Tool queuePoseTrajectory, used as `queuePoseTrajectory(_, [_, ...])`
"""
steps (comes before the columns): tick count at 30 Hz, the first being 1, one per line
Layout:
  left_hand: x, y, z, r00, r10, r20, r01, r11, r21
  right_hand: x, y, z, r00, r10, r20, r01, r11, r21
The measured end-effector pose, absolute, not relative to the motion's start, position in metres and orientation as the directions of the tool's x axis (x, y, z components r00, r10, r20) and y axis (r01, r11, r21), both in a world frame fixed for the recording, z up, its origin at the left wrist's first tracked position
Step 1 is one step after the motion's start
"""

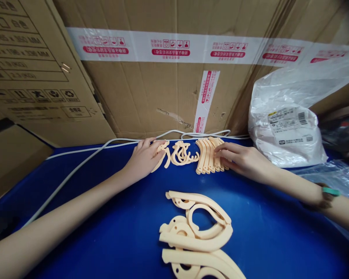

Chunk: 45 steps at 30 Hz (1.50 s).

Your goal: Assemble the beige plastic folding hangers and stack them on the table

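Observation:
My left hand (145, 157) is at the back of the blue table, thumb and forefinger closed about a beige plastic hanger piece (163, 147) beside other curved parts. To its right lies a small heap of beige hooks and rings (180, 153). My right hand (244, 159) has its fingers bent round the upper right of a row of curved hanger arms (204, 155), pinching one of them; its fingertips are partly hidden. Nearer to me rest folded beige hangers, one (196, 232) in the middle and another (203, 261) cut off by the lower edge.
Large cardboard boxes (151, 100) wall off the back and left. A white cable (75, 170) runs along the table's rear and left side. At the right stands a white plastic bag (285, 131) with a label, by clear plastic wrap (334, 176).

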<state>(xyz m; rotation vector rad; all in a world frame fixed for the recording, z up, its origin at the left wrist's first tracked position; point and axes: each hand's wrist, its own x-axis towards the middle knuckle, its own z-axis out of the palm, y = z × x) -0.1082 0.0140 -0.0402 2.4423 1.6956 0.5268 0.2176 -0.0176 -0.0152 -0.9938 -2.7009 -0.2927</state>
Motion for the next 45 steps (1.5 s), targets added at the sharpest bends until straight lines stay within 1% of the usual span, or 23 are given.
queuePoseTrajectory(4, [-0.104,0.011,-0.04,0.274,0.938,0.213,0.897,-0.329,0.296,0.218,-0.019,-0.016,-0.711,0.654,0.258,0.68,0.733,0.016])
queuePoseTrajectory(7, [-0.103,0.009,-0.039,0.256,0.943,0.212,0.9,-0.313,0.303,0.218,-0.022,-0.016,-0.706,0.664,0.246,0.682,0.731,-0.015])
queuePoseTrajectory(10, [-0.103,0.008,-0.04,0.248,0.941,0.232,0.902,-0.312,0.299,0.218,-0.026,-0.016,-0.71,0.653,0.264,0.678,0.735,0.006])
queuePoseTrajectory(16, [-0.104,0.01,-0.043,0.28,0.915,0.291,0.894,-0.359,0.269,0.217,-0.03,-0.019,-0.722,0.613,0.32,0.658,0.751,0.045])
queuePoseTrajectory(20, [-0.105,0.01,-0.037,0.268,0.908,0.322,0.89,-0.361,0.279,0.215,-0.031,-0.017,-0.733,0.597,0.325,0.648,0.759,0.066])
queuePoseTrajectory(22, [-0.106,0.007,-0.027,0.296,0.883,0.363,0.869,-0.407,0.282,0.215,-0.031,-0.015,-0.739,0.591,0.325,0.645,0.759,0.087])
queuePoseTrajectory(24, [-0.107,0.002,-0.012,0.372,0.842,0.391,0.83,-0.49,0.266,0.215,-0.032,-0.014,-0.741,0.589,0.323,0.646,0.755,0.107])
queuePoseTrajectory(25, [-0.108,-0.003,-0.004,0.434,0.82,0.373,0.799,-0.541,0.261,0.216,-0.032,-0.014,-0.742,0.587,0.322,0.647,0.753,0.118])
queuePoseTrajectory(26, [-0.108,-0.007,0.004,0.513,0.795,0.323,0.758,-0.596,0.265,0.216,-0.032,-0.013,-0.744,0.585,0.323,0.647,0.751,0.132])
queuePoseTrajectory(29, [-0.105,-0.025,0.019,0.712,0.694,0.109,0.639,-0.703,0.312,0.217,-0.032,-0.011,-0.747,0.57,0.341,0.646,0.744,0.17])
queuePoseTrajectory(32, [-0.099,-0.042,0.022,0.76,0.647,-0.062,0.62,-0.694,0.366,0.214,-0.036,-0.006,-0.74,0.559,0.375,0.645,0.748,0.157])
queuePoseTrajectory(35, [-0.094,-0.049,0.021,0.76,0.638,-0.125,0.626,-0.668,0.402,0.201,-0.047,0.001,-0.731,0.576,0.366,0.639,0.765,0.074])
queuePoseTrajectory(39, [-0.091,-0.048,0.022,0.785,0.602,-0.145,0.599,-0.677,0.427,0.174,-0.068,0.004,-0.738,0.609,0.289,0.604,0.788,-0.118])
queuePoseTrajectory(42, [-0.091,-0.045,0.023,0.782,0.609,-0.134,0.601,-0.678,0.425,0.156,-0.079,0.003,-0.732,0.652,0.2,0.601,0.755,-0.26])
queuePoseTrajectory(44, [-0.089,-0.045,0.023,0.764,0.635,-0.115,0.605,-0.642,0.47,0.148,-0.081,0.001,-0.716,0.684,0.141,0.602,0.707,-0.371])
queuePoseTrajectory(45, [-0.086,-0.046,0.022,0.745,0.658,-0.109,0.603,-0.596,0.53,0.145,-0.08,0.0,-0.697,0.707,0.121,0.605,0.67,-0.432])
